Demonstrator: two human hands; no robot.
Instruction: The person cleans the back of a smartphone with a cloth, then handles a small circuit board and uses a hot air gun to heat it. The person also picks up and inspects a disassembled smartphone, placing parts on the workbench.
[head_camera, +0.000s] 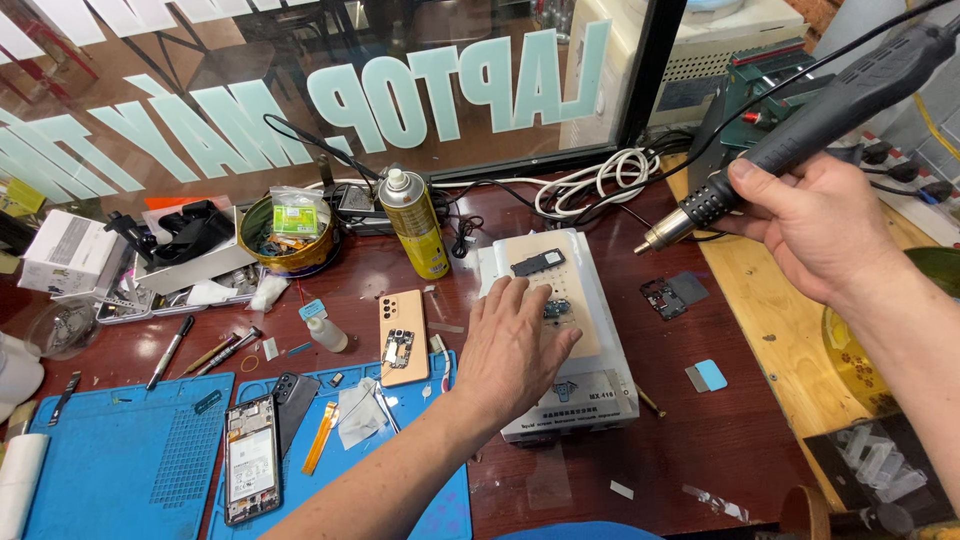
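A dark red wooden tabletop (700, 440) carries everything, and behind it stands a glass pane (200, 60) with big pale letters seen from the back side. At the front left lies a blue work mat (130, 460) with an opened phone (250, 460) on it. In the middle stands a white heating plate box (610, 370), with its long side running away from the person. The left hand (515, 345) lies flat on top of this box, fingers spread and pressed down, and just beyond the fingertips a small circuit board (557, 309) is lying, with a dark flat part (537, 263) further back. The right hand (810, 225) is closed around the dark handle of a hot air tool (800, 130). The tool's long axis goes from upper right down to lower left, and its metal nozzle (662, 234) points toward the box, near to it but not touching. So the board lies to the left and below the nozzle, and the left hand is the nearer one to it. Left of the box stands a yellow spray can (415, 225) with a white cap, upright. A peach phone back cover (403, 337) lies beside the mat, and a round gold tin (290, 235) holds a small green packet. A white cardboard box (68, 255) sits at the far left edge.
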